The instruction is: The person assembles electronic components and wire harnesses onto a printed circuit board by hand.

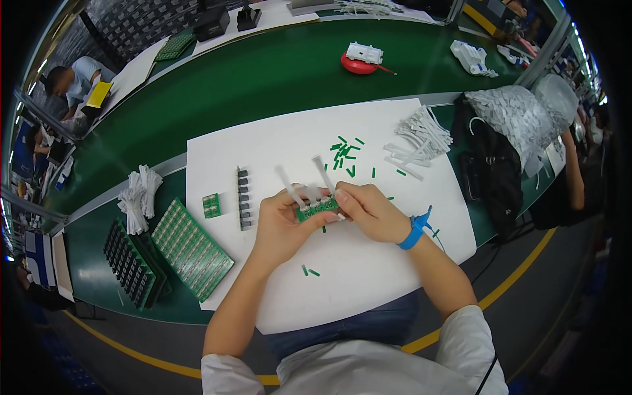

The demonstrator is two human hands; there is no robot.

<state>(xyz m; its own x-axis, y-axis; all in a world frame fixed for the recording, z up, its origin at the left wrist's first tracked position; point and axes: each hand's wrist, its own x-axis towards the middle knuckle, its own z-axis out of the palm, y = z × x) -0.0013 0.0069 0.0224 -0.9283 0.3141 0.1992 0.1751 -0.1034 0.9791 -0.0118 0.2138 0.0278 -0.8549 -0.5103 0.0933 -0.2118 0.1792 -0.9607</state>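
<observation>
Above the white sheet (355, 289), both hands grip a small green circuit board (317, 209) with white flat cables (324, 172) standing up from it. My left hand (284, 224) is closed on its left end, thumb along the near edge. My right hand (370, 212) pinches the right end near a cable; a blue wrist strap (416, 232) circles that wrist. Left of the hands lie a strip of black and grey parts (243, 199) and a small green board piece (210, 205). Beyond them are scattered thin green strips (343, 155) and a pile of white cables (424, 135).
At left are a large green board panel (191, 250), stacked boards with black parts (133, 266) and white cable bundles (139, 201). A black bag (494, 161) and a plastic bag of white pieces (510, 112) flank the right. A red round object (359, 64) sits on the far bench.
</observation>
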